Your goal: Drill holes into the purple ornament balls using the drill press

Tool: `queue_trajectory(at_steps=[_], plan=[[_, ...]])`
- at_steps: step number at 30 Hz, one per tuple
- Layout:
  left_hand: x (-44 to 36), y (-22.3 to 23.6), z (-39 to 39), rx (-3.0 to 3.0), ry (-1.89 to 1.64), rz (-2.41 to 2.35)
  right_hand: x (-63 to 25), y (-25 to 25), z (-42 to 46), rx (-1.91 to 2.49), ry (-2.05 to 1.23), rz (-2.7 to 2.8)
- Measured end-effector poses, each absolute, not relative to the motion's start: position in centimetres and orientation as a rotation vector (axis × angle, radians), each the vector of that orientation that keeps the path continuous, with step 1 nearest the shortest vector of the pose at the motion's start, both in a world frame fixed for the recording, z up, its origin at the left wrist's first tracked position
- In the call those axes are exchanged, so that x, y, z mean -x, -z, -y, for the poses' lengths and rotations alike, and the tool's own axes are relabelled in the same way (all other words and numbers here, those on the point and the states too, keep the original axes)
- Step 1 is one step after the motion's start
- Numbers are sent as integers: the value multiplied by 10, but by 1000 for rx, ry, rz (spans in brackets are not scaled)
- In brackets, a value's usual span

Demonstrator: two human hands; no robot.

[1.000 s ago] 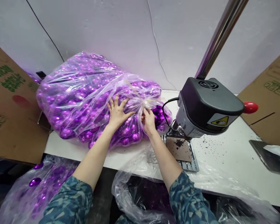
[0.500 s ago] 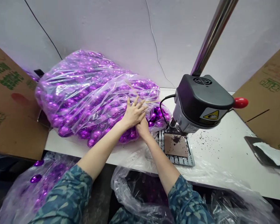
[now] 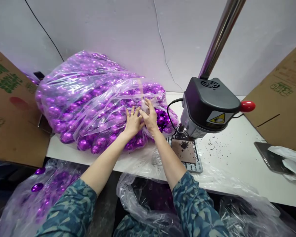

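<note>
A large clear plastic bag full of shiny purple faceted balls lies on its side on the white table. My left hand, wearing a ring, rests open on the bag near its mouth, fingers spread over the film. Just right of it, my right hand has gathered film of the bag between thumb and fingers. Bare purple balls show in the bag's opening beside that hand. A strip of beige tape sits on the film above the fingers.
A drill press with a red knob stands right of the bag over a brown board strewn with dark shavings. Cardboard boxes flank both sides. A phone lies at right. An open plastic bag hangs below the table edge.
My left hand has slid off the right hand and now lies to its left on the bag. The right hand has moved up to the film at the bag's mouth.
</note>
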State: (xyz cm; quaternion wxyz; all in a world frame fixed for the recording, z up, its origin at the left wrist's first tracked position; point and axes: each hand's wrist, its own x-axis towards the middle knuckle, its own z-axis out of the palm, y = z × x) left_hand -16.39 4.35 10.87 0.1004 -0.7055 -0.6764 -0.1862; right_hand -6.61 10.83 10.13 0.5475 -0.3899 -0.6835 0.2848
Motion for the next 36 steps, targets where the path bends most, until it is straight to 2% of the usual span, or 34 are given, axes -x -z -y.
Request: queue_trajectory(at_steps=[3, 7, 13, 18, 23, 30, 36], plan=[[162, -109, -45, 2063, 568, 2010, 56, -103, -104, 955, -636, 1673], [147, -105, -41, 2036, 557, 1891, 22, -69, -76, 1192, -542, 1651], [142, -102, -32, 2564, 249, 1380, -4, -17, -19, 1376, -475, 1775], [127, -105, -25, 2503, 115, 1528, -28, -20, 13, 1272, -393, 1919], [90, -102, -42, 2596, 45, 1385, -65, -40, 33, 1082, -362, 2038], [89, -103, -87, 2207, 228, 1988, -94, -38, 40, 1087, -356, 2041], [90, -103, -91, 2158, 341, 2003, -63, -37, 15, 1214, -358, 2057]])
